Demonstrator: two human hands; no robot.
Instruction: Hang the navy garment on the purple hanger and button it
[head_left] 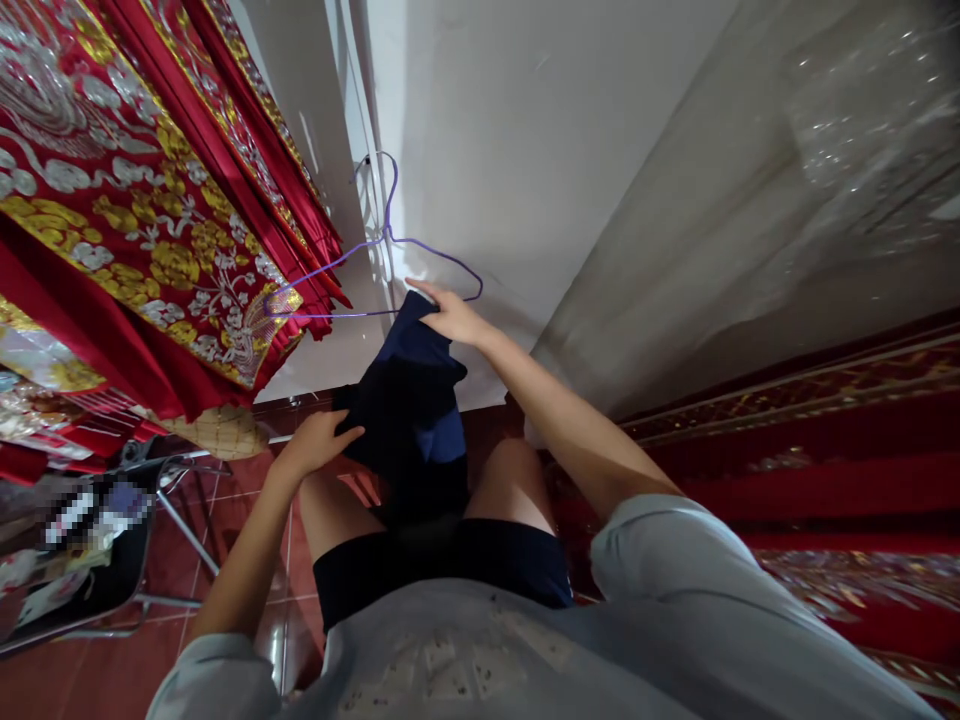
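Note:
A dark navy garment [412, 410] hangs in front of me, above my knees. My right hand [450, 315] pinches its top edge, just under the bar of a purple wire hanger [390, 240] that hangs on a white wall. My left hand [319, 440] grips the garment's lower left side. Both hands are closed on the cloth.
Red fabric with gold and silver embroidery [135, 200] hangs at the left, close to the hanger. A metal folding chair [112, 560] with small items on it stands at the lower left on red floor tiles. Red patterned cloth [825, 460] and clear plastic sheeting [825, 150] fill the right.

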